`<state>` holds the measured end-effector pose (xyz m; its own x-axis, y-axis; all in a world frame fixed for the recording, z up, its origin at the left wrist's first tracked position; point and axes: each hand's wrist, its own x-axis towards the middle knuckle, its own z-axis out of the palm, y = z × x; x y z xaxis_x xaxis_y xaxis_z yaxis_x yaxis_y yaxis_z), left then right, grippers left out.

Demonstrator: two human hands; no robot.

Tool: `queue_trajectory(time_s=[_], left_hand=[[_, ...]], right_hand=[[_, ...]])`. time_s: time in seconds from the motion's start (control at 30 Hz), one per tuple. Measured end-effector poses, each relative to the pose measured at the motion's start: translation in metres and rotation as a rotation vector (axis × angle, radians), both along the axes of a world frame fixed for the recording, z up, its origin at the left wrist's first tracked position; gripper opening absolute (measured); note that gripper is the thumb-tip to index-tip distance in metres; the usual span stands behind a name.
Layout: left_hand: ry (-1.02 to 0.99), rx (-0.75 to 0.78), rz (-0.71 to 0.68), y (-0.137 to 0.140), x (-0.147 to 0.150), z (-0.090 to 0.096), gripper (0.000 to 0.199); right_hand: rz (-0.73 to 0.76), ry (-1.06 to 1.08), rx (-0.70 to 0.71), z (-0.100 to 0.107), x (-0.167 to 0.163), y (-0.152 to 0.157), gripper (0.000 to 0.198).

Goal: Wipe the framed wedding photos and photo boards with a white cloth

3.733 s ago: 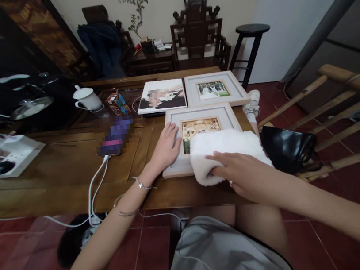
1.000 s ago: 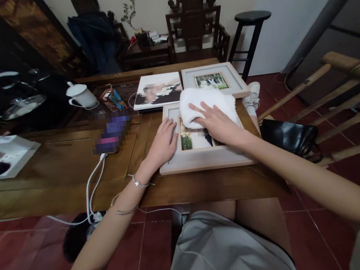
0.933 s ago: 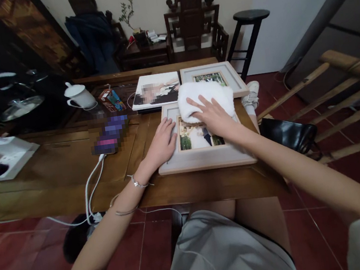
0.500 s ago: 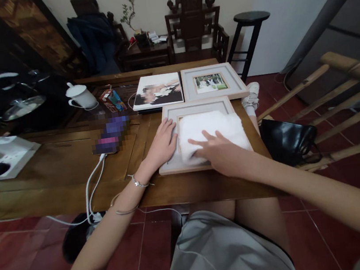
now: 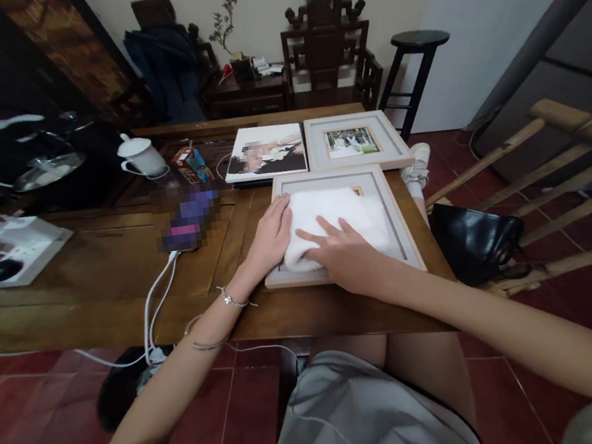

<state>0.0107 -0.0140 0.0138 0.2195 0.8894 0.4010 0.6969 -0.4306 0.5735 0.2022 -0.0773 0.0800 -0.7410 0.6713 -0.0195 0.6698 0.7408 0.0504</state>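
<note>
A light wooden picture frame (image 5: 407,239) lies flat near the table's front edge. Over its middle is a folded white towel (image 5: 327,205), which covers most of the picture. My right hand (image 5: 353,258) presses down on the towel with fingers spread, its thumb side tucked at the towel's near-left fold. On the left side of the frame rests my left hand (image 5: 270,236), fingers stretched out, its tips against the towel's left edge. A second frame (image 5: 398,145) with a small outdoor photo and a photo panel (image 5: 284,134) lie just behind.
A phone (image 5: 191,222) on a white cable, a juice box (image 5: 192,164) and a lidded white mug (image 5: 141,158) stand to the left. Farther left is a white power strip (image 5: 29,248). A wooden chair (image 5: 570,172) with a black bag (image 5: 477,237) is at right.
My right hand has slid the towel leftward across the frame, baring its right side. The left hand stays at the left side, now meeting the towel. The view has shifted slightly.
</note>
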Motion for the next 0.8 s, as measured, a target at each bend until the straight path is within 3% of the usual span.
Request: queue_trajectory(time_s=[0.17, 0.4, 0.53, 0.8], left_hand=[[-0.05, -0.006, -0.007, -0.003, 0.004, 0.004, 0.056], [0.02, -0.049, -0.011, -0.003, 0.0, 0.002, 0.059], [0.074, -0.01, -0.062, -0.001, -0.005, -0.004, 0.063], [0.163, -0.063, -0.025, -0.002, -0.003, -0.001, 0.049]], right_hand=[[-0.024, -0.015, 0.099, -0.013, -0.018, 0.047, 0.042], [-0.008, 0.061, 0.244, -0.016, -0.018, 0.102, 0.036], [-0.019, 0.018, 0.298, -0.015, -0.013, 0.117, 0.034], [-0.222, -0.035, 0.287, -0.006, 0.028, 0.12, 0.046]])
